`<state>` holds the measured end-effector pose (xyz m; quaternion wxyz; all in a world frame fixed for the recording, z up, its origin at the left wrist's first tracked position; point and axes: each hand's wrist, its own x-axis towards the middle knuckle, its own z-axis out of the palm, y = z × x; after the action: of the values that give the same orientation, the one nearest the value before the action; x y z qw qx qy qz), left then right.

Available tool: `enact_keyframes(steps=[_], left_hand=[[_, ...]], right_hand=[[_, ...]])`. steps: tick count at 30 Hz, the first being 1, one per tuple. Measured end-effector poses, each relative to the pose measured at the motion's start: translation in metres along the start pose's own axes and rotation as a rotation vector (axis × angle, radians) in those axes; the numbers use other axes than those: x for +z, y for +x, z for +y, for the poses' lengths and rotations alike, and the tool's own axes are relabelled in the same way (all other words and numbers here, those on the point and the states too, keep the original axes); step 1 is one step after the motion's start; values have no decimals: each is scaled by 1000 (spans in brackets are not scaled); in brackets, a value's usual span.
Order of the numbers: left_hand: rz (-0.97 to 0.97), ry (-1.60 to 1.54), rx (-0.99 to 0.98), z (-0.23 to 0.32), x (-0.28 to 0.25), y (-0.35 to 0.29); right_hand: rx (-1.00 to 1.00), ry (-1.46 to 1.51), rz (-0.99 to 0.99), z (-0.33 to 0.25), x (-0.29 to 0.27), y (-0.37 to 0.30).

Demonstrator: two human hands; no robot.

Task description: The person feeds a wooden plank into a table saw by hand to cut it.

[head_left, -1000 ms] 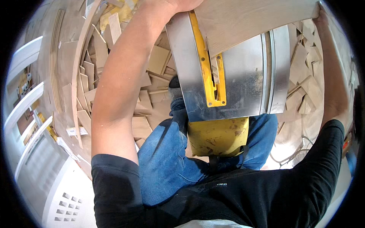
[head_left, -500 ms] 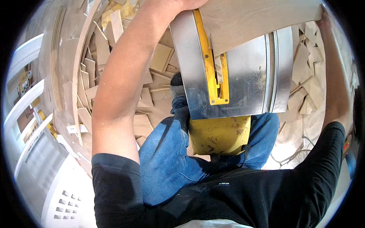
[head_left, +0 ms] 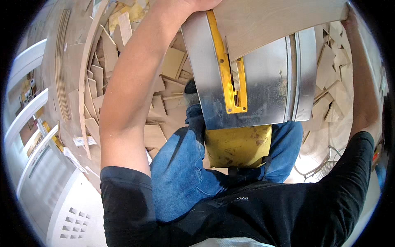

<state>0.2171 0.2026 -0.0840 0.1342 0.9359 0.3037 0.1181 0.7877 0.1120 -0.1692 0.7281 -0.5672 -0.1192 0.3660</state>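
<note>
A plywood sheet [head_left: 279, 24] lies across the far part of a metal table saw top [head_left: 263, 90], its near edge cut at a slant. Beside its left edge runs the yellow slotted insert [head_left: 230, 82] around the blade slot. At the top of the view, my left hand [head_left: 204, 4] is by the sheet's left side; its fingers are cut off by the frame. My right hand [head_left: 349, 20], dim near the right rim, grips the sheet's right corner. What lies under the sheet is hidden.
Below the saw top is its yellow body [head_left: 238, 146], between my legs in jeans. Plywood offcuts [head_left: 173, 61] litter the floor on the left, with more offcuts [head_left: 329, 82] at right. Long strips [head_left: 63, 61] lie farther left, near a white perforated panel [head_left: 76, 210].
</note>
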Motion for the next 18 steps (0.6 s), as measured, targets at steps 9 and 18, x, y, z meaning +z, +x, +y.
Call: enact_keyframes(steps=[9, 18], left_hand=[[-20, -27, -19, -13, -7, 16], [-46, 30, -74, -23, -2, 28]], right_hand=[[2, -1, -1, -4, 13, 17], [2, 0, -12, -4, 26, 32]])
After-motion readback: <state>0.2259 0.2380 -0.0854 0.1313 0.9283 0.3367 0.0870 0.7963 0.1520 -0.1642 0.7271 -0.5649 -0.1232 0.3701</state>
